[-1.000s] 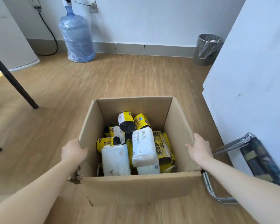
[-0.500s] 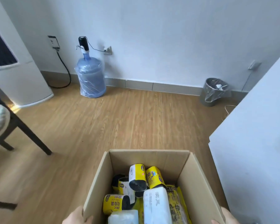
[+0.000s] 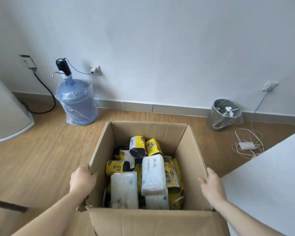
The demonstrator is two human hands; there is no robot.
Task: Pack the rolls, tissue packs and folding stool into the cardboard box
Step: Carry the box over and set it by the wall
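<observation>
The cardboard box point(image 3: 191, 160) stands open on the wooden floor point(image 3: 41, 154), and serves as the landmark here. To its right a white panel point(image 3: 271, 181) is cut off by the frame edge. Beyond the box's far-left corner stands one water bottle point(image 3: 77, 103) wrapped in clear film, a pump on its neck. Beyond the far-right corner sits one lined waste bin point(image 3: 226, 114), with one coiled cable point(image 3: 247, 145) lying nearer the box.

Inside the box, three white tissue packs point(image 3: 152, 174) are countable, the third largely hidden under the second. At least four yellow-labelled rolls point(image 3: 137, 146) lie toward the far wall (more may be buried). Yellow bagged packs point(image 3: 173, 172) lean against the right wall; their number cannot be determined.

The left hand point(image 3: 82, 180) clasps the top edge of the box's left wall, fingers curled over it. The right hand point(image 3: 211, 186) clasps the right wall's edge, its fingers mostly hidden inside. The box's near flap is cut off below.
</observation>
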